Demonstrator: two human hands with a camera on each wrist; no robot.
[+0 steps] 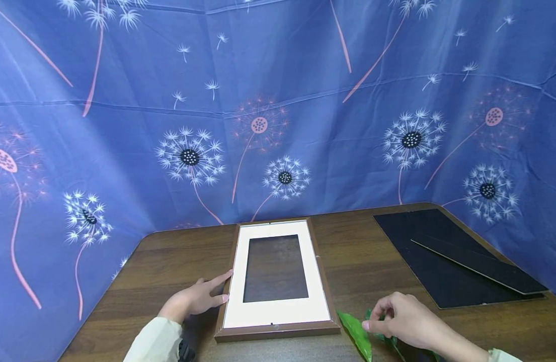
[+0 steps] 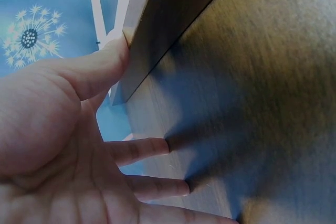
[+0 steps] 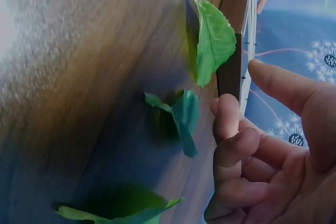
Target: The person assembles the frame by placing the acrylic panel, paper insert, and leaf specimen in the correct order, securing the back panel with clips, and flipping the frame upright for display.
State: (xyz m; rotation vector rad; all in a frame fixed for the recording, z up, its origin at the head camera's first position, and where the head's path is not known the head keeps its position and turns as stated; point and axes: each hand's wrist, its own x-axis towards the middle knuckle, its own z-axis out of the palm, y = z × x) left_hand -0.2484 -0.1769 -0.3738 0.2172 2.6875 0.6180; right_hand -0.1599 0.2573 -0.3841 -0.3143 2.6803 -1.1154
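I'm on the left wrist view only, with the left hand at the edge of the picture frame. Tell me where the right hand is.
Observer: The right hand is beside some green leaves, to the right of the picture frame.
Operator: Count those leaves for me.
Observer: Three show in the right wrist view, lying apart from one another; the frame's lower edge cuts one off.
Operator: Now report what lies farther to the right.
Observer: In the head view, a black backing board lies on the table there, with a narrow black strip slanting across it.
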